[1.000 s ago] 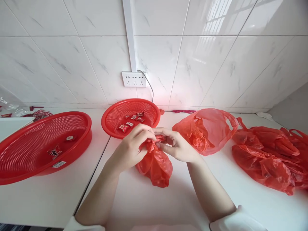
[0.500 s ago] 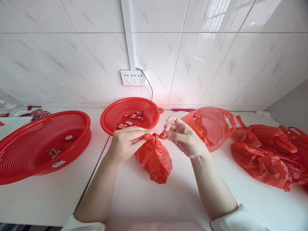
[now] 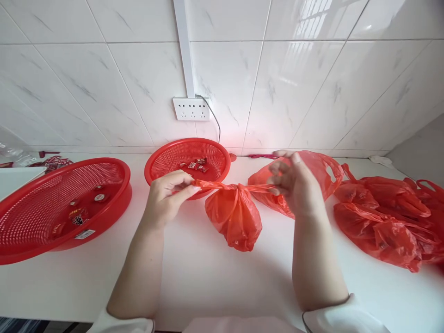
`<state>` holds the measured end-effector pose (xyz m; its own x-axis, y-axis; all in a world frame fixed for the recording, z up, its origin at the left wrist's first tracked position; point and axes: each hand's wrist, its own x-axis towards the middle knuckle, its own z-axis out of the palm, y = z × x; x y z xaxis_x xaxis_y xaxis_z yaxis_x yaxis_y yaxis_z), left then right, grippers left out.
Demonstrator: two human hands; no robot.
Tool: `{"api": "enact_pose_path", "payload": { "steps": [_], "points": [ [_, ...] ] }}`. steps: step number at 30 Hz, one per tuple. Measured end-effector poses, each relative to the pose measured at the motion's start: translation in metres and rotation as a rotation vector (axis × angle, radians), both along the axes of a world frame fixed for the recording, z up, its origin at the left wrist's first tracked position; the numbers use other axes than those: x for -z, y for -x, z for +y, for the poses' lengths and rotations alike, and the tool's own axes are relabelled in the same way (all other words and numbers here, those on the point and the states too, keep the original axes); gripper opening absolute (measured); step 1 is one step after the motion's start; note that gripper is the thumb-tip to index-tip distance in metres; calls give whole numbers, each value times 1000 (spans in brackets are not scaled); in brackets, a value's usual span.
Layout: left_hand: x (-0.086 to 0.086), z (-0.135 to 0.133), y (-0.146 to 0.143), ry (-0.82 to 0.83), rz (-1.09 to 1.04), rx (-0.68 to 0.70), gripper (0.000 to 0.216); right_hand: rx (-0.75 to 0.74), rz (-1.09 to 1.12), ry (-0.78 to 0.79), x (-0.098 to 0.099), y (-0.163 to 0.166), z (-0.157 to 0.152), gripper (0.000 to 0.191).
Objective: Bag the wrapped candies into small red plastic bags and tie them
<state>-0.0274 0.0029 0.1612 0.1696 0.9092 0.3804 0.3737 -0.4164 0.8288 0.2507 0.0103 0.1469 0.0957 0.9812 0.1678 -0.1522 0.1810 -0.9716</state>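
A filled red plastic bag (image 3: 236, 217) hangs in front of me, its neck gathered in a knot and its two handles stretched out sideways. My left hand (image 3: 168, 194) pinches the end of the left handle between thumb and fingers. On the other side my right hand (image 3: 294, 185), a little blurred, is closed on the right handle. Behind the bag stands a round red basket (image 3: 157, 159) with several small wrapped pieces (image 3: 194, 165) in it. What fills the bag is hidden.
A larger red basket (image 3: 114, 173) with several small packets (image 3: 78, 216) stands at left. Behind my right hand lies a loose red bag (image 3: 312, 162); more red bags (image 3: 381, 222) are heaped at right. A socket strip (image 3: 191, 109) is on the tiled wall.
My hands have moved apart, drawing the bag's handles out long and taut. The bag has shifted slightly right and up.
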Motion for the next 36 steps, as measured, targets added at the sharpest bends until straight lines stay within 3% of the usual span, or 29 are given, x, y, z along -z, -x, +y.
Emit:
{"api": "enact_pose_path", "payload": {
  "steps": [4, 6, 8, 10, 13, 16, 22, 25, 27, 32, 34, 36],
  "points": [
    [-2, 8, 20, 116, -8, -106, 18, 529, -13, -97, -4, -31, -4, 38],
    [-2, 11, 24, 181, 46, -105, 20, 655, -13, -168, -3, -42, -8, 33],
    [-3, 11, 23, 236, 131, -50, 19, 677, -51, -211, -3, -47, -11, 27],
    [-2, 10, 20, 284, 220, 5, 20, 638, -147, -200, -2, -50, -14, 25],
    [0, 9, 15, 352, 364, 86, 25, 545, -461, -141, 0, -47, -14, 28],
    [6, 13, 10, 381, 502, 181, 29, 343, -835, -62, 8, -32, -11, 34],
    [22, 21, 2, 360, 654, 267, 25, -225, -1470, -73, 63, 34, -20, 61],
    [23, 21, 3, 419, 645, 294, 29, -399, -1625, 41, 83, 43, -33, 44],
    [21, 19, 4, 435, 652, 266, 44, -405, -1647, 57, 83, 30, -43, 25],
    [15, 13, 3, 426, 722, 229, 50, -425, -1432, 12, 48, -53, -81, 33],
    [14, 12, 1, 433, 733, 244, 50, -296, -1363, 54, 31, -94, -100, 48],
    [14, 12, -1, 441, 735, 253, 51, 3, -1362, 160, 15, -135, -120, 68]
  ]
}}
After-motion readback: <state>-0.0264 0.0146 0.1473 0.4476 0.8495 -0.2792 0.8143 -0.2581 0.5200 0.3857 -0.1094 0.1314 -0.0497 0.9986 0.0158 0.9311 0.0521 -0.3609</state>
